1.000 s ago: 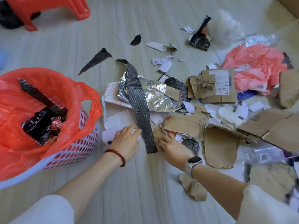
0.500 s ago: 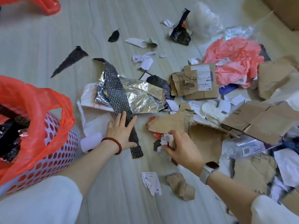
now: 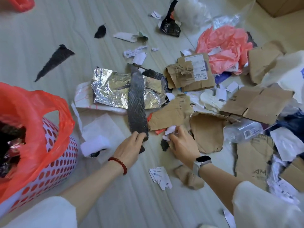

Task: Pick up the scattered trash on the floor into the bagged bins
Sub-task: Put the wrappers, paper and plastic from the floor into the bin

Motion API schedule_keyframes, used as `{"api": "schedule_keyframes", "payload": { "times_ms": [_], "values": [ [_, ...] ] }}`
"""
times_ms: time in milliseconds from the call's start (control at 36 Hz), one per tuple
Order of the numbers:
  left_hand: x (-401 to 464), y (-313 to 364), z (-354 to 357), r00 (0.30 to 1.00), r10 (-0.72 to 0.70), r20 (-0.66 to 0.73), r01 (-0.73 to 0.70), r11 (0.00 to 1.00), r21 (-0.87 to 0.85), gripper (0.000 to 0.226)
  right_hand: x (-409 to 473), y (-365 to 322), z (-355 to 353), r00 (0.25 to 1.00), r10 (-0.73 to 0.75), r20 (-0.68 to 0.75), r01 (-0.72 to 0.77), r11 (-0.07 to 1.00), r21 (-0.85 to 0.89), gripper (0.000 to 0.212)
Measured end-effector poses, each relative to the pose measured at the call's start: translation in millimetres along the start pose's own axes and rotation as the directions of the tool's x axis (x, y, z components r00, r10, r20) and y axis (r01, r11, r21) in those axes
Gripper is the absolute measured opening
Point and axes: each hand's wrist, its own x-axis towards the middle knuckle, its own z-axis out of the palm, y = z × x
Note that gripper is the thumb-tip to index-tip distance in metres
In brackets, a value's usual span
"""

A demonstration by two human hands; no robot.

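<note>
- Head view: the left hand [image 3: 127, 149] grips the near end of the black mesh strip [image 3: 136, 105], which runs away over the foil sheet [image 3: 111, 91], likely for lifting.
- Right hand [image 3: 182, 145] pinches white paper scraps [image 3: 169, 130], gathering small bits.
- Red-bagged bin [image 3: 54, 165] sits left of the left hand, within easy reach.

**Much of the litter lies out of sight**

The bagged bin [image 3: 49, 163] runs off the left edge, its dark contents indistinct. A red object [image 3: 18, 4] and a cardboard box [image 3: 279, 5] are cropped at the top. Print on the shipping label [image 3: 197, 66] is too small to read. The left hand [image 3: 128, 150] covers the near end of the black mesh strip [image 3: 136, 109].
</note>
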Motion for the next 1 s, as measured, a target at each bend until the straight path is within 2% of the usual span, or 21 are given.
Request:
{"api": "schedule_keyframes", "payload": {
  "times_ms": [111, 167, 222, 306, 389, 472, 611, 667, 722, 778, 861, 944, 1000],
  "values": [
    [-3, -2, -7, 0.998, -0.066, -0.021, 0.063, 0.992, -0.107, 0.039, -11, 2, -7, 0.995, -0.097, 0.016, 0.097, 0.995, -0.028, 0.011],
    [-4, -5, -9, 0.996, -0.078, -0.042, 0.075, 0.993, -0.087, 0.045, -16, -1, -12, 0.992, -0.124, -0.001, 0.124, 0.992, -0.026, 0.018],
    [-5, -8, -12, 0.986, -0.135, -0.098, 0.126, 0.988, -0.087, 0.052, -18, -7, -22, 0.99, -0.114, -0.078, 0.116, 0.993, 0.025, 0.026],
    [-5, -8, -19, 0.979, -0.161, -0.123, 0.159, 0.987, -0.026, 0.033, -19, -16, -35, 0.973, -0.079, -0.218, 0.103, 0.99, 0.1, 0.027],
    [-4, -11, -22, 0.98, -0.126, -0.153, 0.117, 0.991, -0.063, 0.019, -21, -16, -46, 0.956, 0.092, -0.28, -0.009, 0.959, 0.284, 0.02],
    [-3, -15, -20, 0.985, -0.063, -0.159, 0.037, 0.987, -0.157, 0.021, -18, -15, -59, 0.903, 0.346, -0.256, -0.169, 0.832, 0.528, 0.013],
    [0, -7, -32, 0.962, -0.142, -0.233, 0.066, 0.949, -0.307, 0.029, -11, -5, -72, 0.841, 0.498, -0.213, -0.262, 0.718, 0.645, 0.008],
    [-1, -2, -40, 0.954, -0.171, -0.245, 0.079, 0.936, -0.343, 0.027, -9, -5, -76, 0.842, 0.501, -0.201, -0.256, 0.699, 0.668, 0.007],
    [-1, 4, -54, 0.956, -0.197, -0.217, 0.096, 0.911, -0.401, 0.019, -7, -8, -83, 0.843, 0.495, -0.21, -0.229, 0.684, 0.693, 0.014],
    [0, 11, -70, 0.956, -0.192, -0.22, 0.087, 0.906, -0.414, 0.026, -1, -11, -91, 0.84, 0.504, -0.2, -0.218, 0.652, 0.726, 0.02],
    [6, 20, -95, 0.934, -0.208, -0.29, 0.09, 0.923, -0.373, 0.037, 10, -19, -107, 0.844, 0.506, -0.176, -0.222, 0.629, 0.745, 0.014],
    [11, 25, -121, 0.897, -0.193, -0.398, 0.056, 0.942, -0.331, 0.019, 26, -33, -131, 0.851, 0.484, -0.205, -0.172, 0.625, 0.761, 0.015],
    [12, 26, -144, 0.862, -0.188, -0.471, 0.014, 0.937, -0.35, 0.024, 39, -45, -151, 0.857, 0.448, -0.257, -0.115, 0.65, 0.751, 0.016]
  ]
}}
